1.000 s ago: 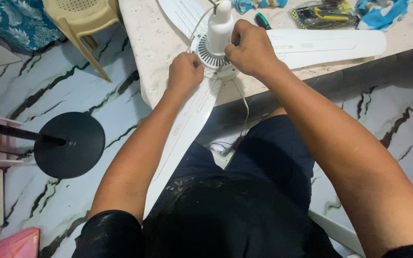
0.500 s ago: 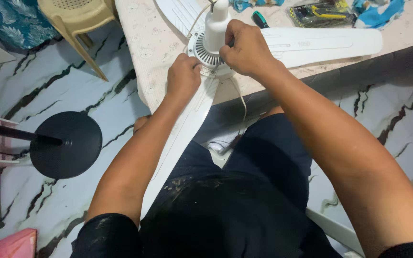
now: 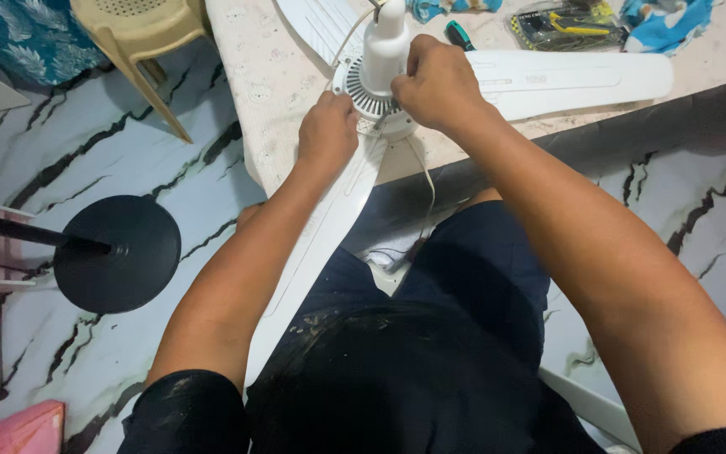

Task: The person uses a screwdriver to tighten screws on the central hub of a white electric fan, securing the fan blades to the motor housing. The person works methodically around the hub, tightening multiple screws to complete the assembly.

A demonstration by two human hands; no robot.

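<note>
Lying on the bench (image 3: 279,76), white ceiling fan (image 3: 384,80), one blade overhanging toward the lap. Best kept flat and steady, blades unbent. Left hand (image 3: 327,130) clenched on the vented motor housing (image 3: 363,92), bracing it. Right hand (image 3: 439,80) pinched at the hub; thin white wire (image 3: 427,172) best kept unsnagged.

Bright, even indoor light, soft shadow beneath the table (image 3: 262,101), sharp focus, slight wide-angle stretching at edges.
</note>
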